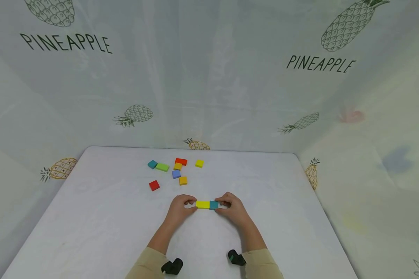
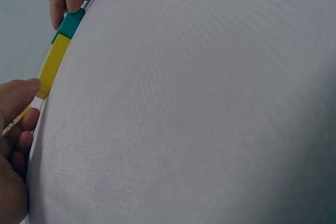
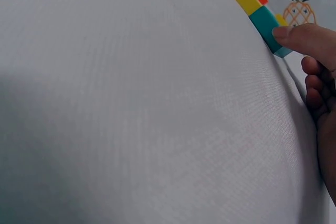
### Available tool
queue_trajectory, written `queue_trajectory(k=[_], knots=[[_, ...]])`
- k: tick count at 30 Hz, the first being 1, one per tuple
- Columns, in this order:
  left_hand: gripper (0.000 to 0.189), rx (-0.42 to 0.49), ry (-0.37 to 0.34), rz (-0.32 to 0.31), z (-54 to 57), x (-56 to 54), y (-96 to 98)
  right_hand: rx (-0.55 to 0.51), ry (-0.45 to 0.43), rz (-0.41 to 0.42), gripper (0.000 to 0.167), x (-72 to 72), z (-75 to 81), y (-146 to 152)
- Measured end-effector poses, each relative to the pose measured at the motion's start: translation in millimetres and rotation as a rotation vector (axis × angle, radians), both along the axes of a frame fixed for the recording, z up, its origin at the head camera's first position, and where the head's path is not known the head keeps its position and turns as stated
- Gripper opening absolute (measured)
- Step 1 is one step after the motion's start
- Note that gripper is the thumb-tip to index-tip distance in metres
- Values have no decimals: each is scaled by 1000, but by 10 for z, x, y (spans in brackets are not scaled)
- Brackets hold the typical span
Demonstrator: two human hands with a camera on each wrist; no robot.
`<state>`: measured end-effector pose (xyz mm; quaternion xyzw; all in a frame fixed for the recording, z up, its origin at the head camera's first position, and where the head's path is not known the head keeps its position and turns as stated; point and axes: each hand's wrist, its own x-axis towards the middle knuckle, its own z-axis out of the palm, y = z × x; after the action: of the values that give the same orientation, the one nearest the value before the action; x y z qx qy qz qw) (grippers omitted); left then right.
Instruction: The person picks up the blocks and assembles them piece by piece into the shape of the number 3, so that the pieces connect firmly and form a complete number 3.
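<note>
A yellow rectangular block (image 1: 203, 204) and a teal block (image 1: 213, 205) lie end to end on the white table, touching. My left hand (image 1: 179, 209) pinches the yellow block's left end between thumb and fingers. At the other end, my right hand (image 1: 233, 209) pinches the teal block the same way. In the left wrist view the yellow block (image 2: 54, 66) meets the teal block (image 2: 70, 25) squarely. The right wrist view has my right thumb on the near face of the teal block (image 3: 266, 27).
Beyond the hands lie several loose blocks: a red block (image 1: 154, 185), a green block (image 1: 162, 167), a blue block (image 1: 176, 174), an orange block (image 1: 183, 181) and a yellow block (image 1: 199, 163). A pineapple-printed curtain (image 1: 209, 77) hangs behind the table (image 1: 265, 182).
</note>
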<state>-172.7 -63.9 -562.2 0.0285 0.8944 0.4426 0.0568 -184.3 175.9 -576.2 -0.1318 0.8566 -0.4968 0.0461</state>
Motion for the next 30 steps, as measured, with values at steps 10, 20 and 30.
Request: queue_trajectory(k=[10,20,30], knots=[[26,4,2,-21,-14,2,20,1,6,-1,28,25,9,26],[28,28,10,-49,-38,-25,16,-25,13,-15,29,44,28,40],[33,152,-29,-51,-65,-95,-152,-24,-17,-15,32,-32,99,-39]])
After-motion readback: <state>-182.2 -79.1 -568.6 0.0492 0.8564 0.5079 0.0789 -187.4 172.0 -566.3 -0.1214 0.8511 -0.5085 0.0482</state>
